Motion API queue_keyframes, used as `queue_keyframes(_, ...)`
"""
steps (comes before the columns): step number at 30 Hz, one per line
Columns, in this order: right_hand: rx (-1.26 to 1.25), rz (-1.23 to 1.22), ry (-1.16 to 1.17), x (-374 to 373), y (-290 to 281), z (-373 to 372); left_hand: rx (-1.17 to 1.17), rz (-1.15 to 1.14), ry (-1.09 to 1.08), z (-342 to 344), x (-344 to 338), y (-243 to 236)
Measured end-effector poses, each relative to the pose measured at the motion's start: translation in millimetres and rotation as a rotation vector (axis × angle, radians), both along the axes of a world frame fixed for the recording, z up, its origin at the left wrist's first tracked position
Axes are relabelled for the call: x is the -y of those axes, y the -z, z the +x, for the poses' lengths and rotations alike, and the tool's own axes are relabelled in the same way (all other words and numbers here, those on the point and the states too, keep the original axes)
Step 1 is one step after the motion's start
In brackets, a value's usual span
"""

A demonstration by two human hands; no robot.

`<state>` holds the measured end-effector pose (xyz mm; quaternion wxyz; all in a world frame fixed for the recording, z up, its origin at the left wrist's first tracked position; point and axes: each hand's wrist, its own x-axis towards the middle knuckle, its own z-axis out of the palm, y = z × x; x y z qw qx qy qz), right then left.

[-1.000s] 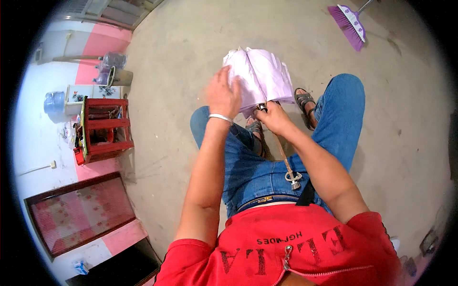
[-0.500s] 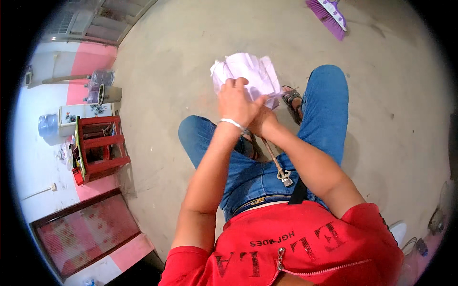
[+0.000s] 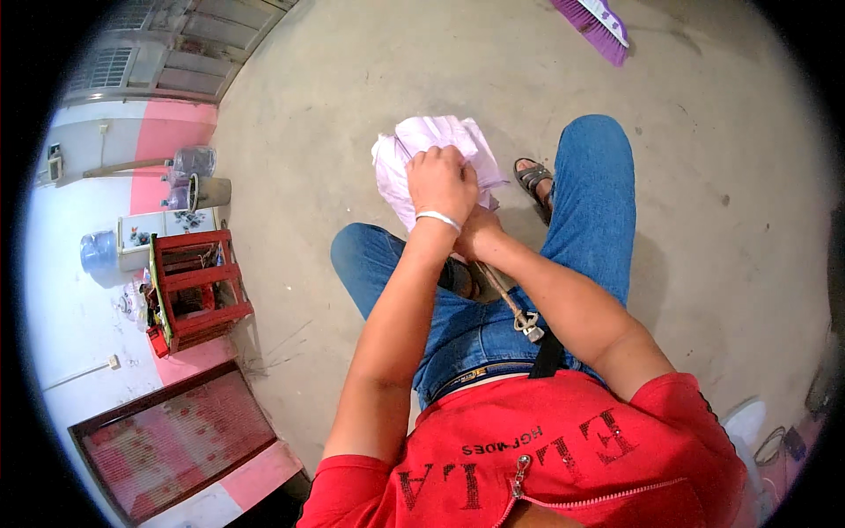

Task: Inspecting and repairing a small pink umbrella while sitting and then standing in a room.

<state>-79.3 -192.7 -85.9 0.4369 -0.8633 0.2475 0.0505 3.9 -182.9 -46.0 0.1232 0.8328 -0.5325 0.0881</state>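
Observation:
A crumpled pale lilac bundle (image 3: 431,134), like thin cloth or paper, is held out in front of my knees. My left hand (image 3: 443,187) lies over it with the fingers curled on its folds and a white band at the wrist. Just below and to the right, my right hand (image 3: 480,233) is closed at the bundle's near end, its fingers mostly hidden behind the left. A thin brown rod or cord (image 3: 498,286) runs from under the right hand toward my waist and ends in a silver metal piece (image 3: 533,333). Whether it joins the bundle is hidden.
My jeans-covered knees (image 3: 595,167) are spread on either side, with a sandalled foot (image 3: 534,180) by the right one. A purple broom (image 3: 598,31) lies at the far right. Along the left wall stand a red wooden stand (image 3: 198,280), a bucket (image 3: 211,192) and water bottles (image 3: 194,161).
The bundle and both hands have come slightly nearer and to the left. My left hand's fingers, more spread before, are now drawn together over the folds. The view has shifted a little.

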Motion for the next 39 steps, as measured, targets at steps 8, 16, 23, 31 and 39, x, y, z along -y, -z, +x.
queue_keyframes(8, 0.067, 0.192, 0.275, 14.2, 13.4, -0.9, -0.461, -0.153, -0.571, 23.3, -72.0, -2.3)
queue_keyframes(16, 0.066, 0.126, 0.262, 13.5, -2.5, -4.6, -0.23, -0.129, -0.168, 0.9, -53.4, -47.6)
queue_keyframes(23, 0.156, 0.137, 0.193, 2.2, 10.6, 0.6, -0.067, 0.04, 0.228, 49.8, -34.1, 26.5)
queue_keyframes(31, 0.117, 0.084, 0.23, 2.5, 7.9, 0.7, -0.225, 0.81, -0.545, 95.2, -80.7, 0.3)
queue_keyframes(39, 0.203, 0.088, 0.192, -0.5, 12.4, -0.5, 0.052, 0.058, 0.243, 46.4, -49.5, 1.8)
